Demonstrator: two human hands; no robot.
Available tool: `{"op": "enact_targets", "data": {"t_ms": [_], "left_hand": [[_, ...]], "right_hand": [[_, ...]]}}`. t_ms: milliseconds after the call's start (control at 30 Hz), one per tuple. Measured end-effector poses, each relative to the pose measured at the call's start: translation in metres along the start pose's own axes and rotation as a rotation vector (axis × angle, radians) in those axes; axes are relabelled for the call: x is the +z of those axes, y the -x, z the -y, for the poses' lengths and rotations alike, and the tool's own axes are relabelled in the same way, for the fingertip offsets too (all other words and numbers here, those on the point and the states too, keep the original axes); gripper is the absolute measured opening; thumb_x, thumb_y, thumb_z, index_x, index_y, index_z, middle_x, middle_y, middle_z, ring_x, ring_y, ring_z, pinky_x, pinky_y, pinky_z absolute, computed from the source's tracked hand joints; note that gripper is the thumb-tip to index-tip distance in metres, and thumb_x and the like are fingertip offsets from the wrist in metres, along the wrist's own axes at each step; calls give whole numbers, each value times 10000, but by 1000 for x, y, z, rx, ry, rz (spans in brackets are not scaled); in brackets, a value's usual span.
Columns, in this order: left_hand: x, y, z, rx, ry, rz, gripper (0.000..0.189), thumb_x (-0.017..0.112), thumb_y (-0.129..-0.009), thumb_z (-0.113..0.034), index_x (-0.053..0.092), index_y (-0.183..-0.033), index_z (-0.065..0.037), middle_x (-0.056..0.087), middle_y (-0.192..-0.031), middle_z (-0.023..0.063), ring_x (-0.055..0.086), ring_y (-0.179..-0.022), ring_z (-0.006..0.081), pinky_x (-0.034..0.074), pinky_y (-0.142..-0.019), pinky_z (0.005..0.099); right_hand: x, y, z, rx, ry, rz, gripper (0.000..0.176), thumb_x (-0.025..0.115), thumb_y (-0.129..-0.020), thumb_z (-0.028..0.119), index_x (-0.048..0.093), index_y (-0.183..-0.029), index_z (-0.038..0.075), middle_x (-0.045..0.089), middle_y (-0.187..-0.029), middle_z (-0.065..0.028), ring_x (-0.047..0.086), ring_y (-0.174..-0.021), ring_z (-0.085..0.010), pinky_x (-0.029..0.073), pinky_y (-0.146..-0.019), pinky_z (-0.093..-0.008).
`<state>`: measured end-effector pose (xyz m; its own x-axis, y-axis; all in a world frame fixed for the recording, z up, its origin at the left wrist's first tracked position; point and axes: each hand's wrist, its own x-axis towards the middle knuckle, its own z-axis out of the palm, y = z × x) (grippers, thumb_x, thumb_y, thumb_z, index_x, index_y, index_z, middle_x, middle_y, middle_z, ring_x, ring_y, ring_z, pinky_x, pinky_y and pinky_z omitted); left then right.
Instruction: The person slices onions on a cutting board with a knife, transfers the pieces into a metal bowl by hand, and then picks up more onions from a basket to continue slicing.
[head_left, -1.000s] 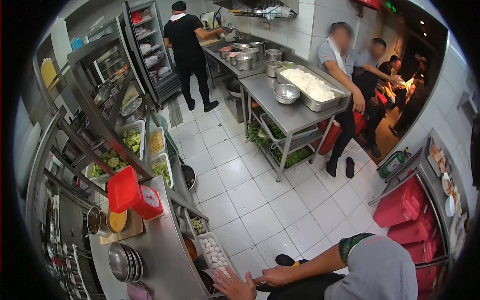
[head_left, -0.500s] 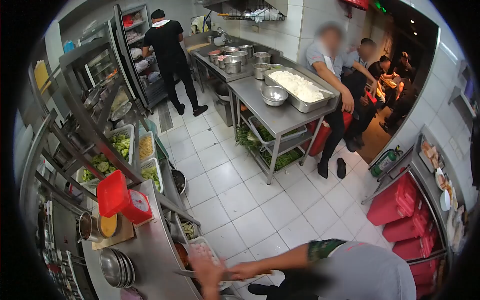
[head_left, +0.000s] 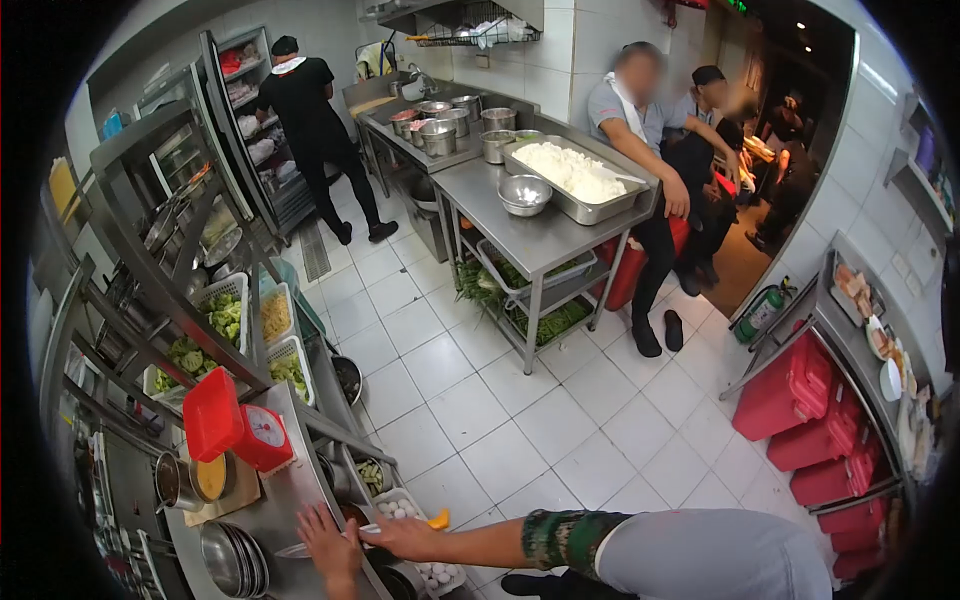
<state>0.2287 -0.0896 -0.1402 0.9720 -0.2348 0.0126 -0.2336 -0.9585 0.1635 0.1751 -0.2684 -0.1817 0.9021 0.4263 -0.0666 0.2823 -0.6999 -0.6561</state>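
Note:
A knife (head_left: 292, 551) lies across the counter edge at the bottom, its blade pointing left. My right hand (head_left: 402, 530) is closed around it, and a yellow-orange end sticks out behind the fist. My left hand (head_left: 330, 543) is spread over the blade, fingers apart; part of the blade is hidden by it. Just left of that hand, stacked metal bowls (head_left: 232, 560) sit on the steel counter (head_left: 290, 490). Beneath my right forearm, white round items fill a basket (head_left: 440, 575). A red scale (head_left: 265, 437) with a red tray stands farther up the counter.
Pots with yellow contents (head_left: 211, 478) stand at left. A steel table (head_left: 480, 205) holds a tray of white food (head_left: 572, 175). One person (head_left: 305, 110) faces the open fridge; two others (head_left: 635, 125) sit by the doorway. Red bins (head_left: 785, 395) line the right.
My hands and the knife have moved left, over the counter. My left hand was blurred and now shows spread fingers. The whole view has shifted slightly.

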Motion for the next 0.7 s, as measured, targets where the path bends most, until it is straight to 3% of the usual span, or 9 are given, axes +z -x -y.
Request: {"op": "enact_targets", "data": {"t_ms": [167, 200, 267, 367, 433, 467, 500, 533, 700], "left_hand": [[39, 102, -74, 15, -106, 101, 927, 760, -836, -431, 402, -1566, 15, 320, -1643, 290, 227, -1543, 493, 186, -1253, 618], [44, 132, -99, 30, -160, 134, 925, 697, -874, -522, 396, -1581, -8, 321, -1643, 296, 180, -1553, 503, 124, -1253, 643], [30, 162, -135, 63, -135, 172, 925, 627, -914, -622, 406, -1587, -28, 322, -1642, 305, 139, -1560, 516, 76, -1250, 667], [18, 152, -147, 63, -49, 178, 896, 619, -924, -631, 456, -1553, -14, 342, -1625, 313, 187, -1533, 545, 116, -1235, 675], [14, 91, -100, 179, -28, 109, 944, 764, -817, -442, 401, -1569, -2, 331, -1639, 281, 230, -1545, 483, 169, -1251, 643], [10, 57, -69, 271, 24, 30, 923, 755, -827, -443, 409, -1565, -10, 350, -1629, 274, 253, -1535, 486, 166, -1251, 648], [9, 26, -39, 363, 77, -50, 902, 746, -836, -443, 416, -1560, -18, 368, -1620, 267, 276, -1524, 488, 164, -1250, 652], [-4, 1, -19, 342, 40, -12, 870, 735, -843, -434, 439, -1546, -17, 354, -1635, 259, 259, -1535, 483, 173, -1251, 641], [15, 6, -12, 314, 67, 103, 841, 712, -865, -468, 468, -1540, -31, 357, -1648, 237, 258, -1540, 468, 153, -1262, 617]], "right_hand": [[31, 136, -36, 8, -208, 179, 684, 409, -1045, 150, 221, -1642, 425, 528, -1243, -243, 634, -1102, -448, 513, -938, -527], [7, 174, -29, 21, -159, 233, 515, 440, -1063, 183, 390, -1567, 279, 596, -1140, -242, 653, -1012, -425, 529, -882, -503], [9, 221, -44, -4, -163, 378, 553, 496, -1028, 195, 426, -1574, 248, 637, -1066, -252, 684, -972, -467, 554, -829, -525], [8, 202, -59, -121, -396, 484, 417, 527, -1037, 227, 545, -1439, 119, 663, -1025, -280, 686, -948, -449, 542, -817, -521], [-5, 141, -44, -169, -515, 370, 329, 516, -1050, 234, 574, -1298, 27, 669, -1000, -313, 682, -914, -447, 531, -804, -525], [1, 105, -33, -241, -587, 160, 317, 536, -1041, 233, 581, -1259, 7, 684, -937, -260, 694, -833, -383, 537, -752, -494], [6, 65, -23, -56, -814, 318, 260, 523, -1074, 258, 559, -1169, 19, 680, -832, -156, 668, -709, -283, 539, -693, -422], [31, 24, -25, -66, -924, 318, 253, 511, -1078, 252, 554, -1177, 23, 669, -797, -120, 661, -670, -229, 539, -658, -410], [72, 19, -43, -231, -689, 170, 269, 497, -1085, 278, 550, -1164, 26, 670, -790, -113, 665, -666, -234, 545, -664, -401]]}}
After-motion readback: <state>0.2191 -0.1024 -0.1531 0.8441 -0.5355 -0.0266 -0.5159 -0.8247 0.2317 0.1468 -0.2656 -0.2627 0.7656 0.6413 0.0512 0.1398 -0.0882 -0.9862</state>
